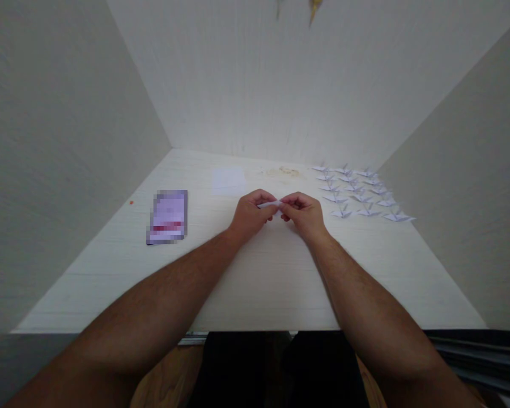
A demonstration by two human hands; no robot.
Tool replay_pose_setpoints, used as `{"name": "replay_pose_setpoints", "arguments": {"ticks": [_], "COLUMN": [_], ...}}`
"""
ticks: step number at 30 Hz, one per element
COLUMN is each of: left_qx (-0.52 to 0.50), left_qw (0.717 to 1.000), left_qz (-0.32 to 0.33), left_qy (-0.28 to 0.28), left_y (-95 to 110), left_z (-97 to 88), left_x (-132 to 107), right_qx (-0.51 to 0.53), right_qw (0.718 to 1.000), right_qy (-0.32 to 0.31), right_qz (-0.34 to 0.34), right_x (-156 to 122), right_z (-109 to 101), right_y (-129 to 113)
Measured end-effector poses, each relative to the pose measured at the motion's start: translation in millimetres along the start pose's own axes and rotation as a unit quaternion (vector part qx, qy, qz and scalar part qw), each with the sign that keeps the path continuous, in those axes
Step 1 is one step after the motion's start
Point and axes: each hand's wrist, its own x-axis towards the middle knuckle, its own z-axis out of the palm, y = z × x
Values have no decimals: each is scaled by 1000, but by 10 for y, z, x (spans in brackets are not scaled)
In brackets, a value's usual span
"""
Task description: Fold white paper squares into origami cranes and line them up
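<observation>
Between my two hands, just above the middle of the white table, is a small folded piece of white paper (pixel 268 204). My left hand (pixel 252 214) pinches its left part between thumb and fingers. On the other side, my right hand (pixel 302 213) pinches the paper's right end, with the fingertips of both hands almost touching. Much of the paper is hidden by the fingers, so its exact fold cannot be made out. Right of my right hand, several folded white paper cranes (pixel 368 210) stand in rows.
White paper sheets (pixel 228 181) lie flat behind my left hand. A blurred-out phone-like rectangle (pixel 169 212) rests at the left, with a tiny orange bit (pixel 131 202) beyond it. Pale walls enclose the table (pixel 263 289) at the back and both sides.
</observation>
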Motion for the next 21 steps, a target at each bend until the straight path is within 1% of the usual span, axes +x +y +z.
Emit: {"name": "replay_pose_setpoints", "arguments": {"ticks": [5, 15, 21], "left_qx": [-18, -28, -54], "left_qw": [999, 999, 998], "left_qz": [-30, -20, -31], "left_qy": [-4, -2, -10], "left_y": [-9, 1, -50], "left_z": [-10, 27, 4], "left_x": [4, 19, 55], "right_qx": [-17, -40, -20], "right_qw": [1000, 999, 1000], "right_qy": [-4, 2, -4], "right_qz": [9, 5, -1], "right_x": [-5, -29, -20], "right_z": [9, 53, 50], "right_y": [-11, -30, -14]}}
